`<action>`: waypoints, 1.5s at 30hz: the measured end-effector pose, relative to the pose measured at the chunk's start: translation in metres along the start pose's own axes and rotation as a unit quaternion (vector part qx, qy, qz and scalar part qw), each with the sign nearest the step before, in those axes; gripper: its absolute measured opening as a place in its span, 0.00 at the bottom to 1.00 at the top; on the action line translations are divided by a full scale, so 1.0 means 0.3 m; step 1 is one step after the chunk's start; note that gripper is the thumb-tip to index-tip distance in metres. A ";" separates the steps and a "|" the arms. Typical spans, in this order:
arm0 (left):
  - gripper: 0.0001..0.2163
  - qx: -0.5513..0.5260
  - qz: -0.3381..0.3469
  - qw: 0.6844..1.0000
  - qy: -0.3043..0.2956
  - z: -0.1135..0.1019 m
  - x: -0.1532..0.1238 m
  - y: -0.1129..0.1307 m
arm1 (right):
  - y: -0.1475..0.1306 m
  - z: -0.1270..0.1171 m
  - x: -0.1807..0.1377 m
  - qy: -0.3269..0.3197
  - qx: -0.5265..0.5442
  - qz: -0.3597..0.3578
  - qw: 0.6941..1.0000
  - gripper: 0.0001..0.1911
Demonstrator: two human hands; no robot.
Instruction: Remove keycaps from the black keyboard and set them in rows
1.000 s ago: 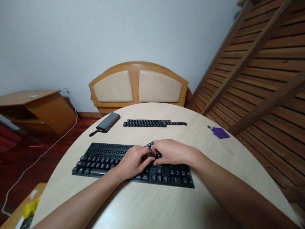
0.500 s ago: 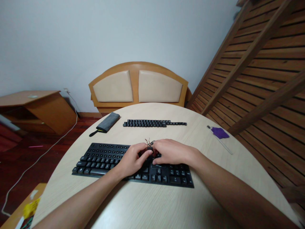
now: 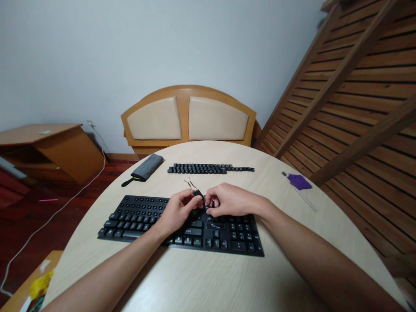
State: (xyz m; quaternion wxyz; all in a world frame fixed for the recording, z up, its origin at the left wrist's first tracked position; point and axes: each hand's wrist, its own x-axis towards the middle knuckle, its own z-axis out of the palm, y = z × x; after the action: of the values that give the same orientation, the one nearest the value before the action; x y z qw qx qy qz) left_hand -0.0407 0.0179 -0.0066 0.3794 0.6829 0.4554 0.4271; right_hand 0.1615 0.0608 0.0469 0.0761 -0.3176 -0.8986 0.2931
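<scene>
A black keyboard (image 3: 136, 223) lies on the round table, its upper left rows bare of keycaps and its lower rows and number pad still capped. Above its middle, my left hand (image 3: 180, 210) is closed on a keycap puller (image 3: 197, 193), whose black handle shows at the fingertips and whose thin wire prongs point up and away. Beside it, my right hand (image 3: 227, 200) has its thumb and fingers pinched over the keyboard's upper right part. What they hold, if anything, is too small to make out. Rows of removed keycaps (image 3: 198, 168) stand behind the keyboard.
A grey pouch (image 3: 147, 167) with a black loop lies at the table's left. On the right are a purple cloth (image 3: 299, 182) and a thin pale brush-like stick (image 3: 302, 195). A wooden headboard (image 3: 188, 93) stands beyond the table (image 3: 208, 281).
My left hand has turned the keycap puller so its prongs tilt left, and moved slightly left. My right hand has drawn a little apart from it, fingers pinched.
</scene>
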 end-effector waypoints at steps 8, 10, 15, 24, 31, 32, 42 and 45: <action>0.15 -0.010 -0.018 0.999 0.027 0.003 0.002 -0.005 | 0.046 0.024 0.018 0.019 0.137 -0.045 0.989 0.19; 0.15 -0.017 -0.026 0.999 0.036 0.004 0.004 -0.009 | 0.045 0.023 0.017 0.027 0.138 -0.051 0.989 0.19; 0.15 -0.014 -0.032 0.998 0.045 0.005 0.006 -0.018 | 0.027 0.005 0.013 0.011 0.055 -0.068 0.996 0.08; 0.15 0.028 -0.040 0.998 0.043 0.010 0.000 -0.018 | 0.026 -0.018 0.005 -0.004 -0.001 -0.080 0.997 0.09; 0.15 0.035 -0.045 0.998 0.036 0.010 -0.001 -0.018 | 0.146 -0.088 -0.004 0.127 0.057 0.020 0.990 0.10; 0.15 0.036 -0.047 0.998 0.034 0.010 -0.001 -0.017 | 0.179 -0.095 -0.005 0.165 0.033 0.044 0.985 0.11; 0.15 0.039 -0.058 0.997 0.022 0.014 0.000 -0.016 | 0.399 -0.034 -0.001 0.310 -0.131 0.192 0.922 0.12; 0.15 0.042 -0.060 0.997 0.021 0.014 0.001 -0.015 | 0.414 -0.018 0.002 0.320 -0.134 0.183 0.920 0.12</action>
State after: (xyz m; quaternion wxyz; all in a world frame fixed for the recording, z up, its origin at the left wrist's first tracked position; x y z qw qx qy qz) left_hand -0.0381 0.0188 -0.0122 0.3656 0.6604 0.5211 0.3984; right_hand 0.2281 0.1416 -0.0201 0.2609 -0.5606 -0.7835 0.0616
